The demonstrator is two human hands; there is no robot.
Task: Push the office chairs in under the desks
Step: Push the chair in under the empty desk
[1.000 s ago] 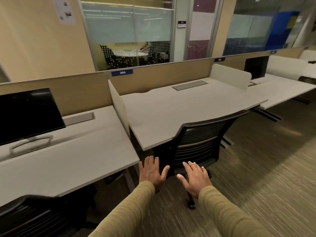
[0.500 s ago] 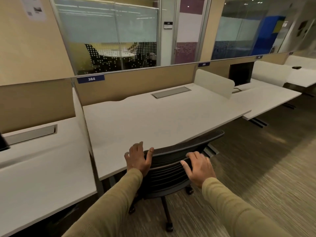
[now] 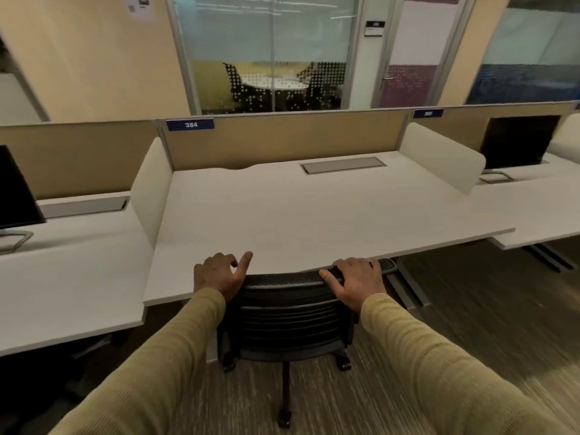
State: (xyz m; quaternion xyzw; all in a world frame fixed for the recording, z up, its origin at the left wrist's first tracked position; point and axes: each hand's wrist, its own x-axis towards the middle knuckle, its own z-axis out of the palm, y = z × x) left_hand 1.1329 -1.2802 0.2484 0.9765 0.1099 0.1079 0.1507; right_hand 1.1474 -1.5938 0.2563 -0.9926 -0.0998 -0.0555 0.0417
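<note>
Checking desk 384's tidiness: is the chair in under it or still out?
In. The chair's backrest top meets the desk's front edge, the seat hidden beneath.

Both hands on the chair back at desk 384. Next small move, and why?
Probably a last short push forward, then let go. The chair already has its backrest top at the desk edge, with the left hand and right hand on its upper corners.
</note>
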